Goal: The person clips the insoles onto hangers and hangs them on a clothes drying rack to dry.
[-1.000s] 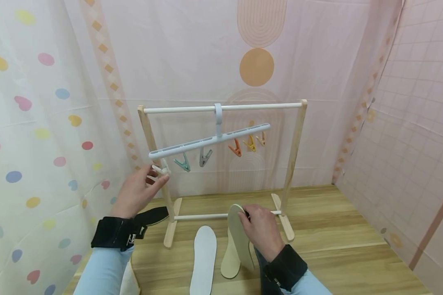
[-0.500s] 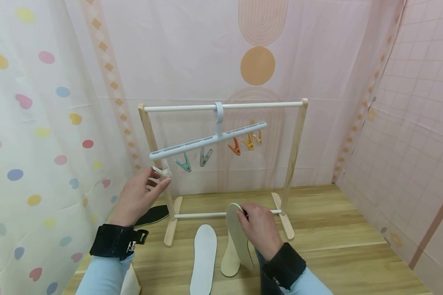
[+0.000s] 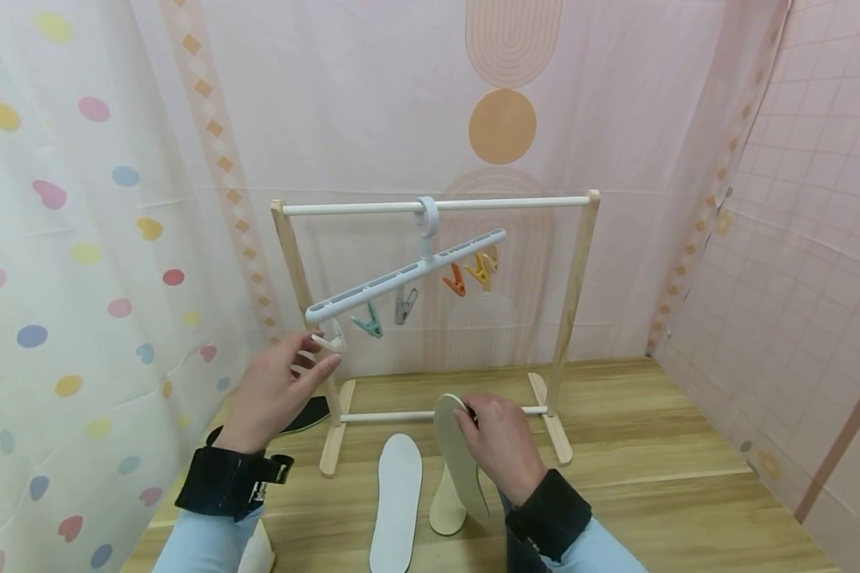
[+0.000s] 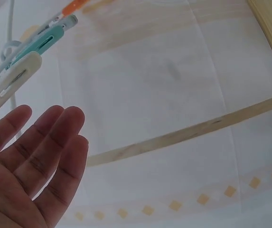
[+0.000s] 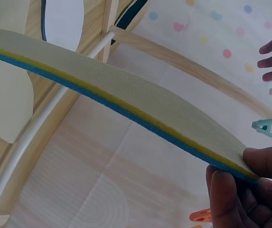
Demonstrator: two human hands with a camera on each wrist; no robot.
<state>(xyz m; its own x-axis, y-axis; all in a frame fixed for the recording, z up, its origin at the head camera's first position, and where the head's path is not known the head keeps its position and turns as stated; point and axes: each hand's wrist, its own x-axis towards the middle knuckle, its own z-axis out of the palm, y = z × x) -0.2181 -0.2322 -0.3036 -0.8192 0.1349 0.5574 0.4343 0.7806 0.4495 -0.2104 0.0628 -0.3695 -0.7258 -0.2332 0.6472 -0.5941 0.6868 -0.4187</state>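
Observation:
My left hand (image 3: pixel 275 390) is at the white clothespin (image 3: pixel 332 341) under the near left end of the pale blue hanger (image 3: pixel 401 277). In the left wrist view its fingers are spread, with the white clothespin (image 4: pixel 14 83) between thumb and index finger. My right hand (image 3: pixel 503 442) pinches the top end of a beige insole (image 3: pixel 457 454), thumb on one face and fingers on the other. The insole hangs tilted, its yellow and blue layered edge showing in the right wrist view. Teal (image 3: pixel 369 321), grey (image 3: pixel 404 306), orange (image 3: pixel 455 280) and yellow clothespins hang further along the hanger.
The hanger hooks over the white top bar (image 3: pixel 351 208) of a wooden-legged rack. On the wood-look table lie a white insole (image 3: pixel 396 501), another beige insole (image 3: pixel 447 509) behind the held one, and a black insole (image 3: pixel 308 415) by the left foot. Patterned curtains surround the table.
The hanger has swung round, its left end coming right and nearer, its right end moving left. My left hand has shifted slightly right and down alongside the white clothespin; my right hand is nearly still.

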